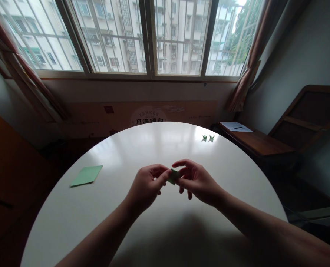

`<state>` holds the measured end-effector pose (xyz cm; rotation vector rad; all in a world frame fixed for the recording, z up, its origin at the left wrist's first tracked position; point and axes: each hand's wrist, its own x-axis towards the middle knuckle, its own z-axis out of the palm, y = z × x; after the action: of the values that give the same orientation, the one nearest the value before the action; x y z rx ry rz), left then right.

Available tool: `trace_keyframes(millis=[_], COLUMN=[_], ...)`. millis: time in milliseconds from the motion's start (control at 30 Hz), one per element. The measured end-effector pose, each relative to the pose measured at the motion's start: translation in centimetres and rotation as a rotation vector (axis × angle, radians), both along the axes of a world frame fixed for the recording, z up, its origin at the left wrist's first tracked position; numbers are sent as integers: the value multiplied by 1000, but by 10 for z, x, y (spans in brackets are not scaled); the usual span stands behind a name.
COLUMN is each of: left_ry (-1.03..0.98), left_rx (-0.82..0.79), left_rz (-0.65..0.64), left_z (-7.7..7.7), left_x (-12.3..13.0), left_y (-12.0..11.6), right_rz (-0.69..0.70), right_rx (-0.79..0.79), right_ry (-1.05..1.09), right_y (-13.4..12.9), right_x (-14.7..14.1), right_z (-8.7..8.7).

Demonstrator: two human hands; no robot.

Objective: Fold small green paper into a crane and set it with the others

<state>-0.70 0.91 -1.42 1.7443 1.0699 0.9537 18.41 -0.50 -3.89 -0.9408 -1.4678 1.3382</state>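
A small folded green paper piece sits pinched between the two hands above the middle of the surface, clear of it. The left hand has its fingers closed on the piece's near-left edge, thumb against forefinger; the right hand grips the other side with narrow fingers, the forefinger arched over the top. It looks like a fold in the middle of being pressed or sharpened, well into the shaping, since the piece is already compact. The next move seems to call for a steady pinch on one side while the other side runs along a crease; the paper is tiny, so a slip could skew the fold.

Well beyond the right fingers, near the far rim, stand two finished green paper figures, just beside each other. Well to the left of the left fingers lies a stack of flat green paper sheets. The round white surface is glossy. Behind it run a barred window and curtains; to the right a wooden side table carries a white sheet with a pen.
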Motion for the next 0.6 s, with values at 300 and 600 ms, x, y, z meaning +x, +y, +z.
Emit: trace_keyframes(millis=[300, 600], left_ry=[-159, 17], left_rx=[2, 153], left_rz=[87, 31], left_z=[-7, -3], left_x=[4, 0], left_y=[2, -2], right_rz=[9, -17], right_rx=[-34, 51], right_ry=[29, 50], right_y=[-2, -2], right_x=[0, -1], right_z=[3, -1])
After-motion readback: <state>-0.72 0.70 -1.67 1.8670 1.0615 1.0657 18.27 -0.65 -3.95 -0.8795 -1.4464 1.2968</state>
